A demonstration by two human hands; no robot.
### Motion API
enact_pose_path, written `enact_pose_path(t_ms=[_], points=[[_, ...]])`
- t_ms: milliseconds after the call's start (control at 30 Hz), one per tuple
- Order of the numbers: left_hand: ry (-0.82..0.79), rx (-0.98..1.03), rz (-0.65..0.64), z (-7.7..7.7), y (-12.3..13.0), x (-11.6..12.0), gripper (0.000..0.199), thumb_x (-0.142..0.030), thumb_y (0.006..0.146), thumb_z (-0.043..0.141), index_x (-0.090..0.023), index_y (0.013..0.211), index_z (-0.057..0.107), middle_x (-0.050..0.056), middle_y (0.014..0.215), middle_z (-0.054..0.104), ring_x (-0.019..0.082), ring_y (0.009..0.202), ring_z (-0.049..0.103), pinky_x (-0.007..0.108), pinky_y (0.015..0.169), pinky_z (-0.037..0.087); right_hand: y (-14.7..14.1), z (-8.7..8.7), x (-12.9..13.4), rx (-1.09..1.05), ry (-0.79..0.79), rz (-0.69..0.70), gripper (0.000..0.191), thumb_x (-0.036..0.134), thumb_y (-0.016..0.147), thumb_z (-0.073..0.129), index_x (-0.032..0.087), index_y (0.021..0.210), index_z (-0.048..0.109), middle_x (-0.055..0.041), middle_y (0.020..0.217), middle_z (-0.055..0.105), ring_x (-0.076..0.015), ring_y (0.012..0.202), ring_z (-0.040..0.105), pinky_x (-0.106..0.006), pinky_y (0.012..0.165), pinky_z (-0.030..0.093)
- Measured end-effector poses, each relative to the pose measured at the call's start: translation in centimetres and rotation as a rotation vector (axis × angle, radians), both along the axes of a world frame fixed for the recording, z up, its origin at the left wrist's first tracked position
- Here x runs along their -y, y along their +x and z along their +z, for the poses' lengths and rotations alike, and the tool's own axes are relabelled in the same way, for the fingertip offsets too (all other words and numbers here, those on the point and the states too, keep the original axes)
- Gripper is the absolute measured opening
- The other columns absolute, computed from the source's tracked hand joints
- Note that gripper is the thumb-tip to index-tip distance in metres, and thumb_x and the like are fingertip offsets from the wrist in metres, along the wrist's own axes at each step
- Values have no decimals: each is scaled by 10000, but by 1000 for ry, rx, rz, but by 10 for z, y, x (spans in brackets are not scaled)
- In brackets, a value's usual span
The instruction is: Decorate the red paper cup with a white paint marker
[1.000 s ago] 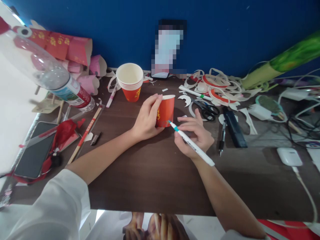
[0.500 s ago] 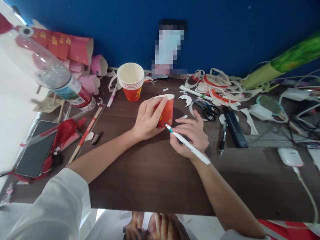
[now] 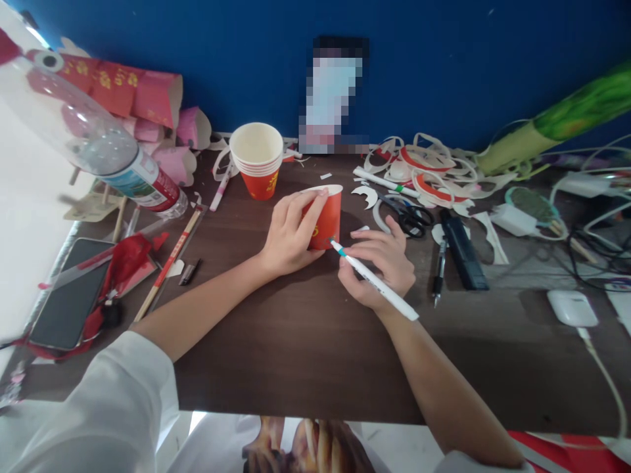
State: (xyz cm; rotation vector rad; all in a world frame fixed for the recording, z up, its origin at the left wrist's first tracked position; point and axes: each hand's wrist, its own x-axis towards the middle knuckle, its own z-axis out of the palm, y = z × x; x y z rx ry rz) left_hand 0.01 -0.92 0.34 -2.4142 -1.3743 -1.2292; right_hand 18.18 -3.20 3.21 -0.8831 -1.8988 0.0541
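Observation:
My left hand (image 3: 290, 233) is wrapped around a red paper cup (image 3: 329, 220) from its left side, fingers over the wall near the white rim. The cup stands upright on the dark wooden table (image 3: 276, 355). Between the fingers of my right hand (image 3: 382, 266) is a white marker pen (image 3: 377, 284) with a teal band near its tip. That tip meets or nearly meets the lower right of the cup's wall, where small coloured marks show; contact is hard to confirm. Behind my left hand stands a stack of red paper cups (image 3: 257, 161).
Black scissors (image 3: 411, 217), a capped marker (image 3: 387, 182), paper scraps (image 3: 434, 167), a pen (image 3: 438, 272) and a black case-like object (image 3: 464, 256) lie to the right. On the left are a plastic bottle (image 3: 142, 177), a phone (image 3: 71, 295) and a brush (image 3: 172, 263).
My right hand and the marker have shifted slightly to the right, the tip moving along the cup's wall. The cup is turned or nudged very slightly; my left hand keeps its hold.

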Motion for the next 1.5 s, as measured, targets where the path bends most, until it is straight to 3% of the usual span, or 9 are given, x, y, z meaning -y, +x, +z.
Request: enact_pose_path(t_ms=[300, 633, 800, 1033, 1500], points=[[64, -6, -9, 1, 1, -1, 702, -435, 821, 561, -144, 1410, 315, 189, 1293, 492, 323, 1210, 465, 480, 1014, 356, 0, -4, -3, 0, 36, -71, 191, 137, 650, 668, 271, 769, 599, 56, 688, 687, -215, 727, 706, -585, 995, 432], [-21, 20, -27, 3, 2, -1, 684, -499, 839, 546, -130, 1383, 354, 204, 1304, 491, 327, 1239, 454, 511, 1053, 330, 1, -5, -4, -35, 31, -86, 164, 135, 657, 670, 245, 752, 594, 28, 683, 677, -226, 731, 705, -573, 997, 428], [-2, -15, 8, 3, 2, 1, 668, -437, 842, 554, -132, 1394, 332, 191, 1306, 500, 315, 1257, 454, 539, 1093, 286, 1, -4, -2, -74, 50, -21, 170, 119, 658, 649, 233, 767, 586, 29, 690, 677, -209, 723, 705, -568, 997, 430], [91, -61, 39, 0, 3, 0, 630, -365, 855, 532, -110, 1394, 328, 209, 1319, 499, 320, 1252, 461, 505, 1063, 348, -6, -1, 3, 67, 38, 60, 175, 114, 673, 646, 240, 757, 559, 56, 668, 678, -194, 747, 705, -564, 1028, 393], [96, -37, 28, -1, 6, 1, 607, -379, 888, 480, -119, 1411, 314, 197, 1326, 501, 308, 1276, 437, 485, 1077, 330, -9, -2, 1, 123, 64, 11, 208, 102, 683, 667, 241, 790, 556, 56, 714, 710, -191, 765, 710, -547, 1039, 391]])
